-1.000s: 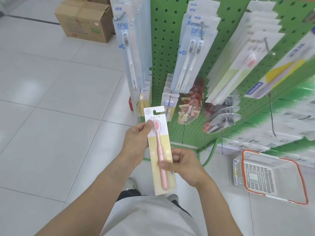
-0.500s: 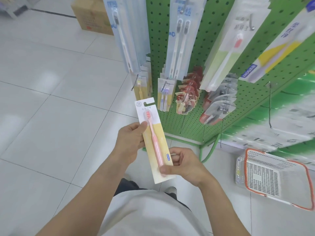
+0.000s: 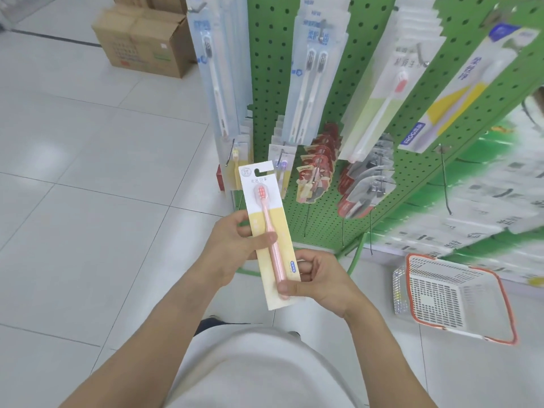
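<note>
A pink toothbrush in a white and yellow card pack [image 3: 266, 219] stands nearly upright in front of me, brush head up. My left hand [image 3: 232, 245] grips the pack's left edge at mid height, thumb across the front. My right hand [image 3: 321, 282] pinches the pack's lower right part, thumb on the handle's end. Behind it stands a green pegboard rack [image 3: 273, 92] hung with packed toothbrushes.
A white basket with an orange rim [image 3: 506, 307] lies on the tiled floor at the right, below the rack. A cardboard box [image 3: 141, 42] stands on the floor at the far left. Bare metal hooks [image 3: 446, 184] stick out from the rack's right side.
The pack has tilted a little, its top leaning left, and my left thumb has slid across its front. My view has shifted slightly; both hands keep their hold.
</note>
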A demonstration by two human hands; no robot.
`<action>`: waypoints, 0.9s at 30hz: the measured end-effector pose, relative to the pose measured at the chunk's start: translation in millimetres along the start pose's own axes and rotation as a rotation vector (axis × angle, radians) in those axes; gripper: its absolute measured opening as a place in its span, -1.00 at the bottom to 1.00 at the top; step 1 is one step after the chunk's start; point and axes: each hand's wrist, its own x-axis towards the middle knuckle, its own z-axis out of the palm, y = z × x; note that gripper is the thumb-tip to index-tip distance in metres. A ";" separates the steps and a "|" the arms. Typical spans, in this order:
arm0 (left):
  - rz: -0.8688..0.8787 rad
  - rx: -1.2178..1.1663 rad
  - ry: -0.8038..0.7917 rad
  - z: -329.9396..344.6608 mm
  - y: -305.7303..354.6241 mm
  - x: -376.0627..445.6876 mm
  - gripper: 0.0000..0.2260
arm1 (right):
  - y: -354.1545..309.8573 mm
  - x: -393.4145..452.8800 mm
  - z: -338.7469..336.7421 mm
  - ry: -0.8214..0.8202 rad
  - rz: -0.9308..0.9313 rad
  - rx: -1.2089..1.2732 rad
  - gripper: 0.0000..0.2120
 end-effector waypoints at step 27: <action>0.035 -0.321 0.168 -58.6 -13.4 4.3 -0.79 | -3.2 14.2 57.8 0.148 -0.315 -0.864 -0.36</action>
